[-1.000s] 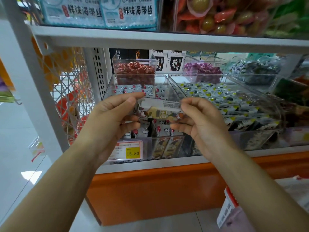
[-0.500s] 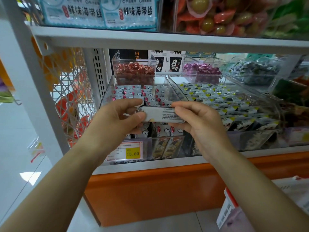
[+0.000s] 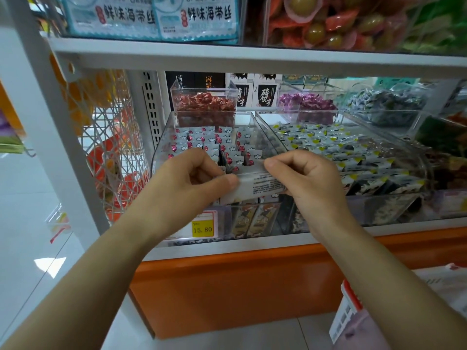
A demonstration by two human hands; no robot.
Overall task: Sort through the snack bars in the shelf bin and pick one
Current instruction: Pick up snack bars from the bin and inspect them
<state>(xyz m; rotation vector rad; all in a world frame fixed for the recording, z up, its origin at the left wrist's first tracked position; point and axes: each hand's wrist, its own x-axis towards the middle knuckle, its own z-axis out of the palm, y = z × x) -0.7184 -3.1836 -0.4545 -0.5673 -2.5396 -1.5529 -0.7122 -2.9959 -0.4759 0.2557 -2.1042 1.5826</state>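
snack bar (image 3: 262, 184) between both hands, before shelf bin (image 3: 161, 147)

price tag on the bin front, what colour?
Yellow price tag with dark digits, reddish border; head view.

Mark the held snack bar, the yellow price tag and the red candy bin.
snack bar (image 3: 262, 184), head view, printed back of wrapper.
yellow price tag (image 3: 202, 229), head view, middle of yellow field.
red candy bin (image 3: 202, 91), head view, clear front wall above candies.
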